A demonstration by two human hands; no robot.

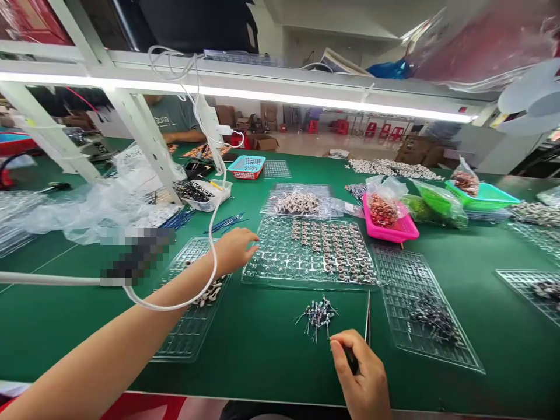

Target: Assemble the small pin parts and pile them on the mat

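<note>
My left hand (236, 249) reaches to the left edge of a clear plastic tray (280, 265), thumb and fingers apart, with nothing visible in it. Small round tan-and-metal parts (336, 248) fill the right side of this tray's pockets. Near the front edge of the table, my right hand (362, 373) is closed around slim tweezers (368, 318), which point away from me; a dark part shows inside the grip. Its thumb and forefinger meet beside a small pile of wire-legged components (319, 315). Whether the fingertips also pinch a component, I cannot tell.
A white cable (175, 308) loops across my left forearm. Clear trays with parts flank the middle one, at left (184, 332) and right (398, 309). Behind stand a pink basket (389, 232) and a tray of whitish parts (266, 204). Another person's arm (186, 136) shows across the table.
</note>
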